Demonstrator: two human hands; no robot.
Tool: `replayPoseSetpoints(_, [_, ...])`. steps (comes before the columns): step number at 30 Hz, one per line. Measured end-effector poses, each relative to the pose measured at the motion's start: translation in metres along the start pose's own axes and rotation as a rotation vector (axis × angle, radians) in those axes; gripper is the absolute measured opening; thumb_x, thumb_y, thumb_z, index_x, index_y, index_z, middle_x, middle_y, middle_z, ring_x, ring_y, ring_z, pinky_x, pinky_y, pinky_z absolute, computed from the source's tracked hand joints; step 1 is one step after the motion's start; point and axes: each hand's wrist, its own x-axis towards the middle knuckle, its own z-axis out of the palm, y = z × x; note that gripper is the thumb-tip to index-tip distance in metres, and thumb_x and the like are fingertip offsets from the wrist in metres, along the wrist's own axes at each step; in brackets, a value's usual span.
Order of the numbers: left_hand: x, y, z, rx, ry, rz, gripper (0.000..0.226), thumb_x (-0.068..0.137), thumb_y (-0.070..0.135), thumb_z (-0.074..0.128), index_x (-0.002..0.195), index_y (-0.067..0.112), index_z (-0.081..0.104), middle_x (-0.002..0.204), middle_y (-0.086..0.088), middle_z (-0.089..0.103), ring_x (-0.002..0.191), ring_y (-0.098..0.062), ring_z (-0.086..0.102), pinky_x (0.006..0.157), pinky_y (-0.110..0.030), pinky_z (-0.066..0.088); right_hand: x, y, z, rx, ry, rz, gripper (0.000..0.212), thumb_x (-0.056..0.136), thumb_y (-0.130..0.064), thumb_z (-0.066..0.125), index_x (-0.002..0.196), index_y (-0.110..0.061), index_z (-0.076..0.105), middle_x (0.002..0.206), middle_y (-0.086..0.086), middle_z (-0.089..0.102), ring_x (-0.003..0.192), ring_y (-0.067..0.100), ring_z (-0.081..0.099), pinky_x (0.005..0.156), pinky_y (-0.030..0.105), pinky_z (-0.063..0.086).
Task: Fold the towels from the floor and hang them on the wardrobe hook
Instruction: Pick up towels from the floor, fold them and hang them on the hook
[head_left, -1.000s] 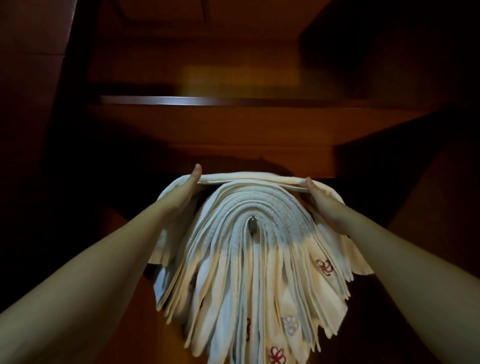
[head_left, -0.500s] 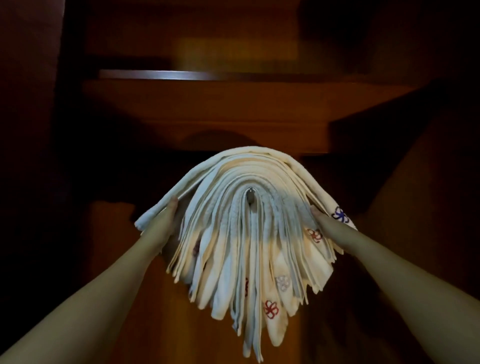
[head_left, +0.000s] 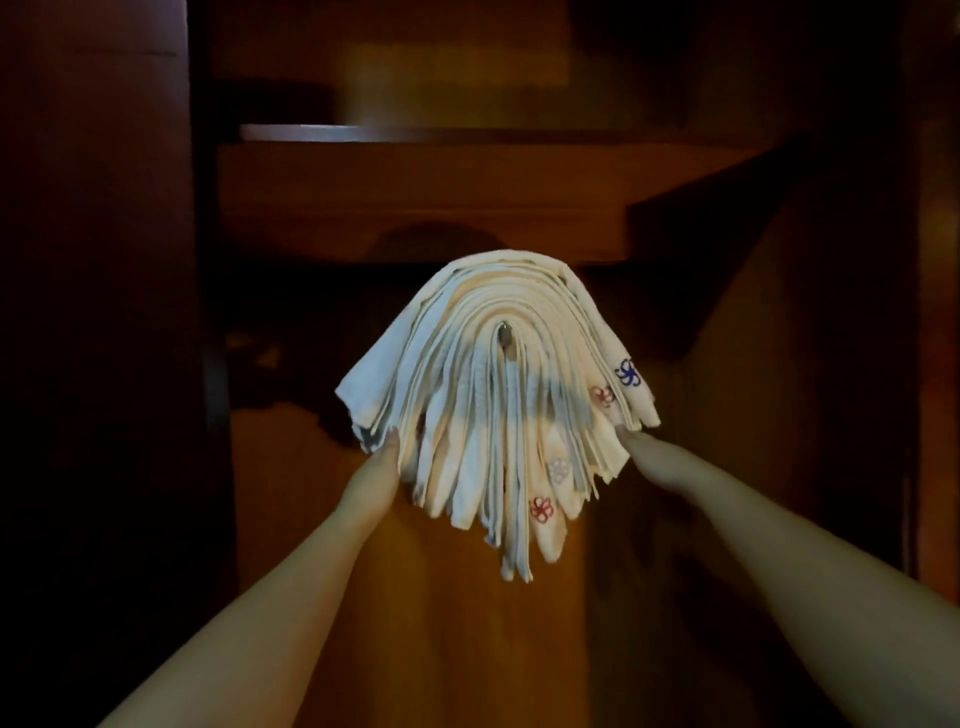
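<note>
A thick stack of folded white towels (head_left: 498, 415) hangs draped over a small metal hook (head_left: 505, 338) inside the wooden wardrobe. Some carry red or blue flower embroidery. The top towel (head_left: 374, 384) spreads over the whole stack. My left hand (head_left: 382, 460) is at that towel's lower left end, thumb on the front of the edge and fingers hidden behind it. My right hand (head_left: 641, 449) reaches under the lower right end, just below the blue flower (head_left: 628, 371). Its fingers are hidden by the cloth.
A wooden shelf (head_left: 415, 132) runs across above the hook, with a lower board (head_left: 415, 228) just over the towels. The dark wardrobe side panel (head_left: 104, 312) stands at the left and another panel (head_left: 857, 364) at the right. The back wall below the towels is bare wood.
Both hands slid from the top of the stack down its sides to the lower ends of the top towel, which now lies draped over the others. The view has drawn back.
</note>
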Motion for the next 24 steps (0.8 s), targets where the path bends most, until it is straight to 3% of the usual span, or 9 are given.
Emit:
replayPoseSetpoints(3, [-0.047, 0.001, -0.001, 0.000, -0.089, 0.148, 0.061, 0.101, 0.062, 0.033, 0.145, 0.024, 0.050, 0.146, -0.009, 0.053, 0.133, -0.027, 0.047, 0.099, -0.037, 0.035, -0.043, -0.009, 0.008, -0.021, -0.022, -0.026, 0.060, 0.107, -0.052, 0.021, 0.150, -0.019, 0.046, 0.154, 0.009, 0.046, 0.142, 0.026, 0.041, 0.121, 0.046, 0.027])
replayPoseSetpoints(6, [-0.091, -0.014, -0.013, 0.119, -0.182, 0.249, 0.053, 0.102, 0.056, 0.041, 0.144, 0.026, 0.051, 0.146, -0.003, 0.053, 0.133, -0.022, 0.048, 0.100, -0.034, 0.037, -0.101, -0.013, 0.018, -0.176, -0.058, -0.020, 0.065, 0.105, -0.054, 0.018, 0.149, -0.015, 0.047, 0.157, 0.010, 0.042, 0.144, 0.027, 0.038, 0.121, 0.040, 0.025])
replayPoseSetpoints(9, [-0.136, -0.027, -0.015, 0.228, -0.271, 0.304, 0.048, 0.100, 0.049, 0.052, 0.142, 0.026, 0.054, 0.139, 0.003, 0.057, 0.127, -0.019, 0.053, 0.088, -0.028, 0.040, -0.159, -0.002, 0.035, -0.250, -0.082, 0.002, 0.062, 0.104, -0.056, 0.029, 0.137, -0.014, 0.060, 0.146, 0.009, 0.055, 0.132, 0.024, 0.052, 0.110, 0.039, 0.036])
replayPoseSetpoints(11, [-0.165, -0.044, -0.011, 0.270, -0.354, 0.336, 0.042, 0.097, 0.045, 0.058, 0.136, 0.027, 0.059, 0.124, 0.010, 0.061, 0.109, -0.008, 0.059, 0.075, -0.022, 0.041, -0.200, 0.020, 0.050, -0.289, -0.068, 0.031, 0.057, 0.102, -0.059, 0.039, 0.134, -0.018, 0.061, 0.142, 0.005, 0.058, 0.130, 0.023, 0.053, 0.105, 0.039, 0.040])
replayPoseSetpoints(13, [-0.193, -0.068, -0.008, 0.342, -0.489, 0.321, 0.041, 0.095, 0.045, 0.061, 0.133, 0.031, 0.060, 0.115, 0.020, 0.058, 0.096, 0.006, 0.053, 0.072, -0.020, 0.039, -0.243, 0.046, 0.061, -0.305, -0.072, 0.043, 0.053, 0.099, -0.059, 0.046, 0.134, -0.022, 0.061, 0.141, 0.001, 0.058, 0.129, 0.022, 0.053, 0.097, 0.035, 0.041])
replayPoseSetpoints(15, [-0.216, -0.097, -0.001, 0.426, -0.630, 0.286, 0.042, 0.095, 0.046, 0.061, 0.135, 0.036, 0.056, 0.110, 0.029, 0.052, 0.096, 0.011, 0.048, 0.073, -0.017, 0.037, -0.283, 0.073, 0.068, -0.309, -0.083, 0.054, 0.051, 0.099, -0.057, 0.049, 0.135, -0.024, 0.059, 0.139, -0.001, 0.059, 0.126, 0.019, 0.055, 0.093, 0.031, 0.041])
replayPoseSetpoints(19, [-0.259, -0.157, 0.027, 0.541, -0.781, 0.285, 0.046, 0.094, 0.048, 0.061, 0.137, 0.037, 0.052, 0.122, 0.022, 0.052, 0.113, 0.001, 0.047, 0.073, -0.016, 0.037, -0.356, 0.139, 0.077, -0.369, -0.074, 0.125, 0.057, 0.099, -0.052, 0.053, 0.146, -0.020, 0.049, 0.146, 0.001, 0.053, 0.130, 0.017, 0.052, 0.103, 0.030, 0.040])
replayPoseSetpoints(22, [-0.291, -0.194, 0.064, 0.604, -0.895, 0.336, 0.048, 0.096, 0.050, 0.057, 0.140, 0.031, 0.051, 0.137, 0.009, 0.052, 0.114, -0.003, 0.045, 0.083, -0.023, 0.040, -0.406, 0.193, 0.081, -0.403, -0.063, 0.209, 0.060, 0.098, -0.053, 0.053, 0.147, -0.019, 0.047, 0.149, 0.001, 0.049, 0.136, 0.018, 0.047, 0.112, 0.035, 0.037])
replayPoseSetpoints(24, [-0.316, -0.217, 0.092, 0.625, -0.982, 0.317, 0.048, 0.096, 0.051, 0.056, 0.139, 0.031, 0.051, 0.141, 0.007, 0.051, 0.113, -0.003, 0.044, 0.080, -0.019, 0.039, -0.438, 0.231, 0.081, -0.432, -0.062, 0.247, 0.061, 0.097, -0.056, 0.053, 0.145, -0.019, 0.050, 0.147, 0.001, 0.051, 0.136, 0.018, 0.046, 0.113, 0.035, 0.034])
